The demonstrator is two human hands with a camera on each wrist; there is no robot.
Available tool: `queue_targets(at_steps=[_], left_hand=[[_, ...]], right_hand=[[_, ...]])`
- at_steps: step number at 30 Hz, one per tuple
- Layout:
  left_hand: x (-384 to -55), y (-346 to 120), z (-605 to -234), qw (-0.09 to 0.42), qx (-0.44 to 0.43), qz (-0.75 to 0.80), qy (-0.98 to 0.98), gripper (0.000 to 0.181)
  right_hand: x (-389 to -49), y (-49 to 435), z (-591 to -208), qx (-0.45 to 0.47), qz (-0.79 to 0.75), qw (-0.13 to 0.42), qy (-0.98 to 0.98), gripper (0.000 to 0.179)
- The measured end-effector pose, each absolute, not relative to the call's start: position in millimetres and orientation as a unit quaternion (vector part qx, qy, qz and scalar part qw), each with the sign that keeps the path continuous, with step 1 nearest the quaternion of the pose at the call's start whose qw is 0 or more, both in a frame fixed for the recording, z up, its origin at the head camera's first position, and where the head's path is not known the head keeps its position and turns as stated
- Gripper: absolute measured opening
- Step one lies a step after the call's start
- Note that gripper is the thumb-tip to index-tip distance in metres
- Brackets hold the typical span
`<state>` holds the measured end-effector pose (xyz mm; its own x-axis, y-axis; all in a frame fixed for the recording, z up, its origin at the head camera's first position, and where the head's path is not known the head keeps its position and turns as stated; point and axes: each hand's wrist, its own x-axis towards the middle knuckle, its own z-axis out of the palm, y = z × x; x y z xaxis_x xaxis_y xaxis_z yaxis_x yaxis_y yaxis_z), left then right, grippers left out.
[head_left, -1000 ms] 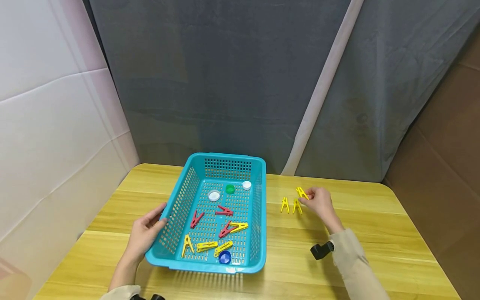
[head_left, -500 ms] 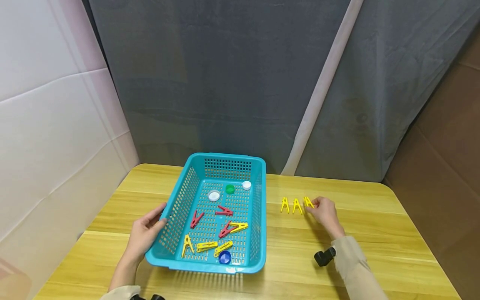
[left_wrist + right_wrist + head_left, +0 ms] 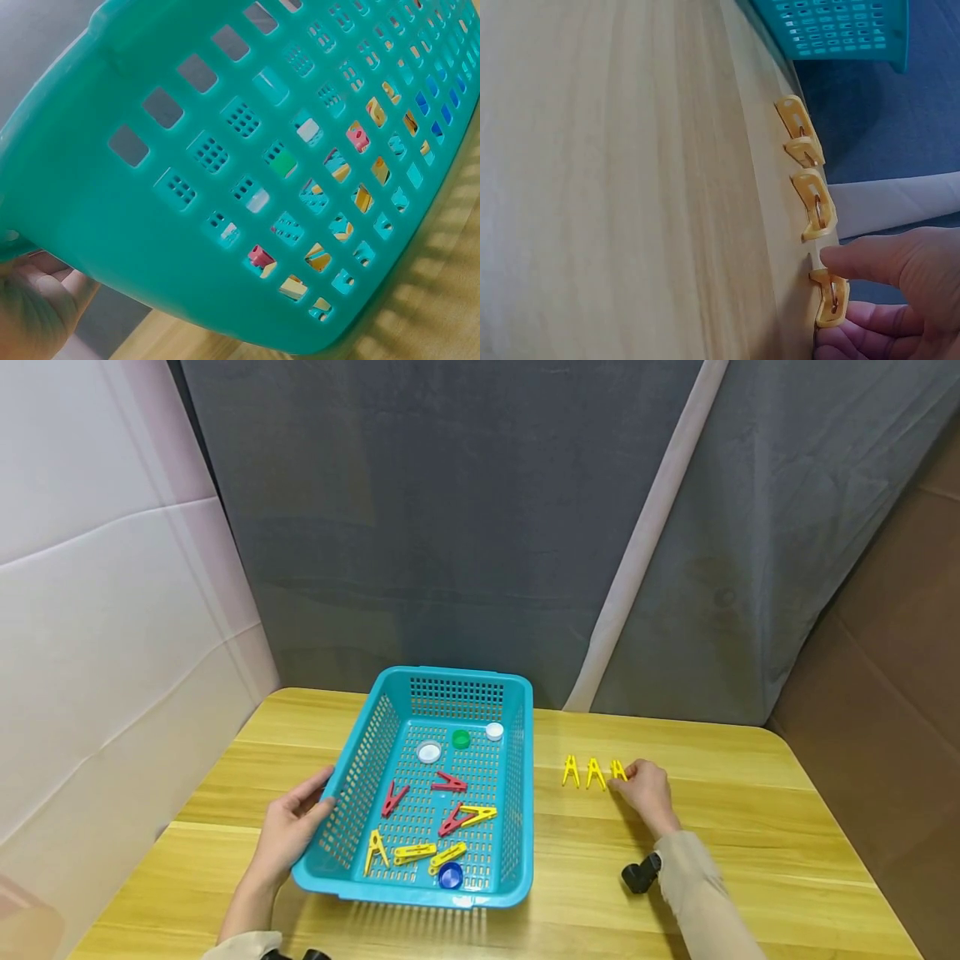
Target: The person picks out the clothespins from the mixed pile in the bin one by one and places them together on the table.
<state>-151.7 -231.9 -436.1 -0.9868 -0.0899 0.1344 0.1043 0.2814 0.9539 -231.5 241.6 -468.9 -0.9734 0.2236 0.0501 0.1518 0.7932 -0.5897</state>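
Turquoise gridded basket (image 3: 450, 673), yellow clothespins (image 3: 594, 767), red clothespins (image 3: 452, 783); wood-grained table (image 3: 600, 877)

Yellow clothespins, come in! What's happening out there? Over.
Left hand grips teal basket. Right hand pinches rightmost yellow clothespin, end of a three-clothespin row beside the basket. Nothing visibly blocking the right hand.
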Motion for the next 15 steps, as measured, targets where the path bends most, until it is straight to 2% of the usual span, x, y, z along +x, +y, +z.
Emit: queue_targets(at_steps=[9,15], left_hand=[[-151.2,-231.7,-435.6,0.078,-0.001,-0.599,-0.797,0.044],[-151.3,-231.5,-435.3,0.080,-0.002,-0.599,-0.797,0.044]], right_hand=[[-231.4,240.3,-467.9,-0.101,0.305,0.046,-0.946,0.028],[-230.2,238.8,-453.8,-0.087,0.312,0.066,-0.944,0.027]])
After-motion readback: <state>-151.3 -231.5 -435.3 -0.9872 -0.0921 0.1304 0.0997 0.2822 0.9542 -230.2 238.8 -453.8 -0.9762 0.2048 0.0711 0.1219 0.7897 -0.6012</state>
